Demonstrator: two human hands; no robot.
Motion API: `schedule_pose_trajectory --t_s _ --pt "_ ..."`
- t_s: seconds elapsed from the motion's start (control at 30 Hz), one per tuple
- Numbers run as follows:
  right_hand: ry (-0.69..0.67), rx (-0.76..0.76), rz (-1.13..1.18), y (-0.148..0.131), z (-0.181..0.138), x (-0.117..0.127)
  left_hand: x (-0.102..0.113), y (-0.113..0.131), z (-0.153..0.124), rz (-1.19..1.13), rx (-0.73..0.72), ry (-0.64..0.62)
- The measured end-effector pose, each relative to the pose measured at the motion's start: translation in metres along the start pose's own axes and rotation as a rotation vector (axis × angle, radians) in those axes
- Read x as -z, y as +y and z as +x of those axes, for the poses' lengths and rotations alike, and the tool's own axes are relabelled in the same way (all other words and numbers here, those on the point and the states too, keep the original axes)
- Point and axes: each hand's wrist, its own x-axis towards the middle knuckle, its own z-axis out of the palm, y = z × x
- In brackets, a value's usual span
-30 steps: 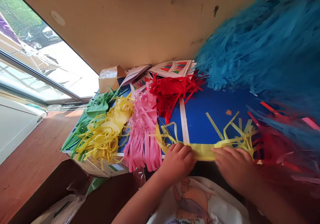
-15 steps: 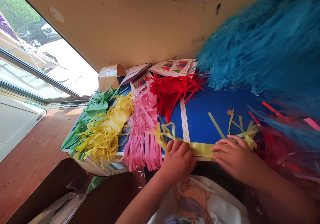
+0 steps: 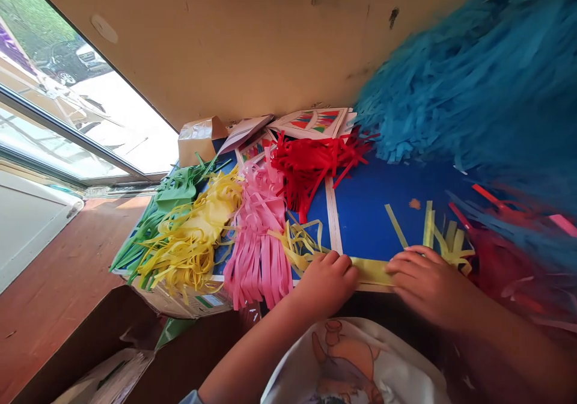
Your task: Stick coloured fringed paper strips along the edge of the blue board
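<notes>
Matt yellow paper fringe [image 3: 374,270] lies on a smooth blue board [image 3: 374,199], seemingly card; wooden floor [image 3: 58,278].

Our left hand [image 3: 329,281] is curled loosely, knuckles up, fingertips pressed down at the near edge, with the forearm rising to it from below. Our right hand [image 3: 426,284] lies flatter, palm down, fingers [image 3: 403,258] stretched toward the left hand and close to it, not touching. The right forearm runs off lower right, blurred, so its wrist angle is probably near level.
</notes>
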Motion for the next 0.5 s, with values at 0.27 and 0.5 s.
schedule_pose_trajectory --t_s 0.27,0.5 --pt "-0.055 -0.175 -0.173 0.001 0.004 -0.003 0.001 -0.005 -0.001 -0.094 0.17 0.048" --pt "-0.227 -0.467 -0.287 0.001 0.019 0.0 -0.001 -0.009 -0.001 -0.056 0.371 0.098"
